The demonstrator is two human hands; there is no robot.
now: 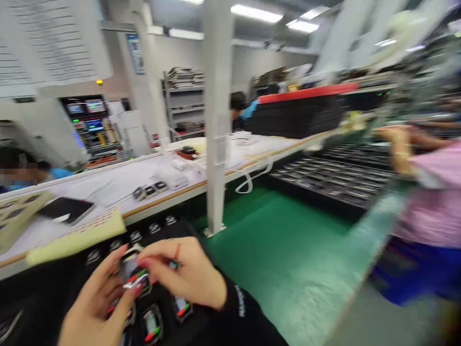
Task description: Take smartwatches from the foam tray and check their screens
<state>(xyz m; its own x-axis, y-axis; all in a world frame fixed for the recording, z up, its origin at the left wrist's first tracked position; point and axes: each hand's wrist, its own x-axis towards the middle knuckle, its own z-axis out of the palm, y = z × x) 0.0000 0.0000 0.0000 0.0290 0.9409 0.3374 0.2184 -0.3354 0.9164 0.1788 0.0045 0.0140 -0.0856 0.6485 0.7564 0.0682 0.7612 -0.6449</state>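
Observation:
My left hand point(95, 298) grips a smartwatch case point(135, 275) between thumb and fingers, its lit face showing red and green. At the case's upper right edge, the fingertips of my right hand point(190, 274) are pinched together against it; whether a thin film lies between them is too blurred to tell. Below my hands, more watch cases lie in a black tray point(39, 290), one watch point(151, 324) with a lit screen and another watch point(182, 307) under my right wrist. A row of small pale parts point(135, 236) runs along the tray's far side.
Beyond the tray is a white bench point(122, 192) with a phone point(66, 209), a yellow sheet point(79, 238) and several small dark watch cases point(149, 191). A white post point(216, 144) stands on the green surface point(281, 259). Filled black trays point(331, 178) and a co-worker's pink sleeve point(439, 168) are at right.

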